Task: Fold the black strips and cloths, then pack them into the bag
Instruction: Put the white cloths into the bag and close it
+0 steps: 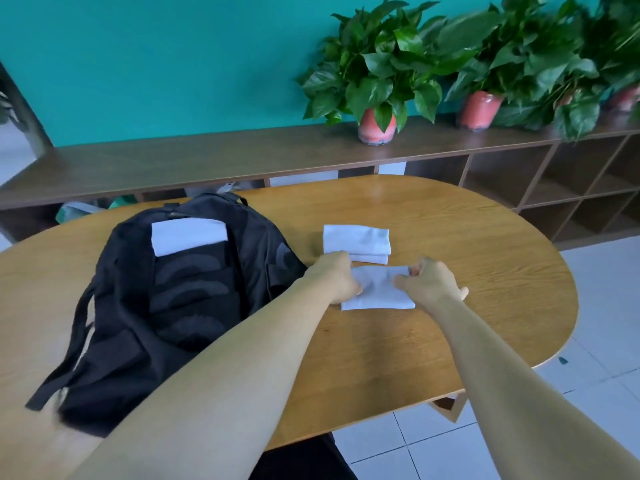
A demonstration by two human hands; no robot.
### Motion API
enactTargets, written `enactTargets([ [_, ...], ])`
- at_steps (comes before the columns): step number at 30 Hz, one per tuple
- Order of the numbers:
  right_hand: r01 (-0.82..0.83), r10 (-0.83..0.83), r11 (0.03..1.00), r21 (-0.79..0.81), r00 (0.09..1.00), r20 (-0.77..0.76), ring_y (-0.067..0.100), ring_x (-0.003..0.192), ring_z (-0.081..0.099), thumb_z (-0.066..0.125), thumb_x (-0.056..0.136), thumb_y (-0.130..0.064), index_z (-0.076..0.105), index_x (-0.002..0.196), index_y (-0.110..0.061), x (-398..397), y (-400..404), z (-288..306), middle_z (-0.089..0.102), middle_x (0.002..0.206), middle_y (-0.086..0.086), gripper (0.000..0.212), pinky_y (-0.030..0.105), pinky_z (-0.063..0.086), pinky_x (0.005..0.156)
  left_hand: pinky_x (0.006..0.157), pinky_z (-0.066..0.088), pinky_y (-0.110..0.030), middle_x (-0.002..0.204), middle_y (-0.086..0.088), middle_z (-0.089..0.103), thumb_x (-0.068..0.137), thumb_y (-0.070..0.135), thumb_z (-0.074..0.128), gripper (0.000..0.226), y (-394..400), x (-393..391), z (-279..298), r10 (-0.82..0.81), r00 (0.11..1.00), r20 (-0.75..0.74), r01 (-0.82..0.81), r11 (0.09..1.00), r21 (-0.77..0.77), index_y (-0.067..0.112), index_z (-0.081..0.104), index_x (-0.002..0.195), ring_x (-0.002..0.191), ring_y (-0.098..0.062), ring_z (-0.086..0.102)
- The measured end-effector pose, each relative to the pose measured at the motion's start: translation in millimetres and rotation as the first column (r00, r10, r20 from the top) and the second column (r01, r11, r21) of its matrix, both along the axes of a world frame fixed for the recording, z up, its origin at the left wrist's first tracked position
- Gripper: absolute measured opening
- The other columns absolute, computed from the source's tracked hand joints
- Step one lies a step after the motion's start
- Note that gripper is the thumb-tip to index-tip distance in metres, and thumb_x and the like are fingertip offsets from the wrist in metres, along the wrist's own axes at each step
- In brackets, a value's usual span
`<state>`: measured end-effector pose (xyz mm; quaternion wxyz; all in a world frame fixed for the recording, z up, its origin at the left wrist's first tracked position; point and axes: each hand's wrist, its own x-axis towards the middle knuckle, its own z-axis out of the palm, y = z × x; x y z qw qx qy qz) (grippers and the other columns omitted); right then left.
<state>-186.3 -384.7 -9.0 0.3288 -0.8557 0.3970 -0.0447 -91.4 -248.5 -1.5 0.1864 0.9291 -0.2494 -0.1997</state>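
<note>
A black backpack (pixel 180 299) lies flat on the left half of the wooden table (pixel 467 271). A folded white cloth (pixel 188 235) rests on its upper part. Two more folded white cloths (pixel 356 242) are stacked on the table right of the bag. In front of that stack lies another white cloth (pixel 379 291), partly folded. My left hand (pixel 334 277) pinches its left edge with curled fingers. My right hand (pixel 429 282) grips its right side, fingers curled over the top right corner. No black strips are visible.
A long dark wooden shelf unit (pixel 242 157) runs behind the table, with potted green plants (pixel 377 81) in red pots on top. The table's rounded right end borders white floor tiles (pixel 519 427). The bag's straps (pixel 65 368) trail toward the near left edge.
</note>
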Motion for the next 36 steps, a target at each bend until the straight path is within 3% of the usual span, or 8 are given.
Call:
enactTargets([
  [2,0.03,-0.029,1.0,-0.003,0.998,0.059,0.018,0.062,0.047,0.061,0.084,-0.027,0.048,0.071,-0.02,-2,6,17,0.049,0.061,-0.002,0.019,0.043,0.021,0.099,0.073,0.046,-0.029,0.115,-0.001,0.051,0.09,0.026,0.062,0.037,9,-4,16,0.007,1.0,0.002,-0.006,0.995,-0.096,0.014,0.049,0.122,0.096,-0.02,0.055],
  [5,0.042,-0.042,0.999,0.005,0.99,0.134,0.017,0.061,0.046,0.064,0.081,-0.024,0.054,0.074,-0.018,4,25,45,0.051,0.061,-0.002,0.013,0.045,0.021,0.105,0.063,0.04,-0.027,0.091,0.0,0.05,0.087,0.017,0.064,0.017,33,-5,44,0.03,0.999,-0.02,-0.034,0.968,-0.25,0.014,0.053,0.1,0.078,-0.019,0.049],
  [8,-0.002,-0.001,1.0,0.016,0.981,0.193,0.015,0.064,0.047,0.066,0.081,-0.026,0.058,0.081,-0.02,19,56,68,0.055,0.066,-0.001,0.01,0.047,0.023,0.108,0.059,0.034,-0.026,0.086,-0.001,0.047,0.088,0.013,0.063,0.016,74,-1,66,0.075,0.997,-0.007,-0.073,0.931,-0.359,0.014,0.05,0.096,0.073,-0.02,0.041],
  [13,-0.147,0.141,0.989,0.0,0.953,0.267,0.019,0.067,0.047,0.065,0.081,-0.025,0.047,0.069,-0.02,54,126,84,0.05,0.061,-0.004,0.022,0.041,0.028,0.094,0.065,0.034,-0.028,0.087,-0.001,0.046,0.091,0.023,0.063,0.018,160,17,78,0.244,0.967,-0.076,-0.246,0.814,-0.526,0.017,0.048,0.098,0.078,-0.02,0.043],
  [17,-0.256,0.261,0.965,-0.052,0.936,0.238,0.014,0.064,0.044,0.062,0.083,-0.027,0.044,0.068,-0.02,89,181,75,0.047,0.062,-0.007,0.024,0.042,0.027,0.096,0.059,0.037,-0.023,0.103,-0.001,0.049,0.093,0.027,0.059,0.038,222,35,68,0.424,0.896,-0.134,-0.428,0.741,-0.517,0.017,0.046,0.127,0.081,-0.012,0.049],
  [23,-0.266,0.295,0.95,-0.161,0.935,0.197,0.022,0.067,0.042,0.053,0.085,-0.027,0.035,0.059,-0.019,136,227,55,0.04,0.057,-0.005,0.032,0.042,0.027,0.087,0.058,0.039,-0.022,0.084,0.002,0.05,0.092,0.021,0.062,0.036,259,63,52,0.574,0.813,-0.1,-0.53,0.657,-0.535,0.013,0.045,0.122,0.071,-0.008,0.047],
  [28,-0.241,0.285,0.944,-0.226,0.941,0.185,0.02,0.093,0.048,0.051,0.088,-0.026,0.05,0.083,-0.022,156,226,42,0.055,0.077,-0.005,0.006,0.041,0.024,0.09,0.056,0.038,-0.025,0.095,-0.008,0.06,0.091,0.019,0.062,0.028,253,89,41,0.575,0.817,-0.045,-0.526,0.711,-0.466,0.018,0.042,0.11,0.071,-0.015,0.051],
  [36,-0.269,0.332,0.876,-0.401,0.939,0.094,0.019,0.094,0.046,0.057,0.086,-0.041,0.052,0.094,-0.024,167,223,21,0.059,0.082,-0.005,0.02,0.041,0.025,0.089,0.057,0.043,-0.029,0.086,-0.005,0.059,0.089,0.018,0.063,0.026,253,105,17,0.597,0.797,0.092,-0.531,0.765,-0.363,0.017,0.043,0.105,0.068,-0.016,0.054],
])
